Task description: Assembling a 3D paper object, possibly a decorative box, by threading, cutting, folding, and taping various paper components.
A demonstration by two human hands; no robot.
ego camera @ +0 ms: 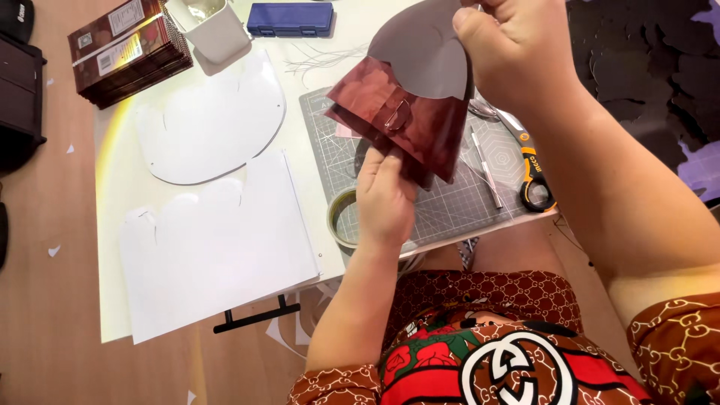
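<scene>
My left hand (385, 196) pinches the lower edge of a folded dark red glossy sheet (409, 120), held up above the grey cutting mat (457, 199). My right hand (510, 46) grips the top of a grey rounded card piece (420, 52) that overlaps the red sheet from above. Both pieces hang tilted in the air between my hands. A small slit or tab shows on the red sheet's face.
A tape roll (341, 219) lies at the mat's near left edge. Scissors (534, 176) and a thin craft knife (487, 169) rest on the mat's right. White cut paper sheets (217, 240) cover the white table (112, 187). A stack of red sheets (127, 49), a white cup (210, 26) and a blue case (290, 19) stand at the back.
</scene>
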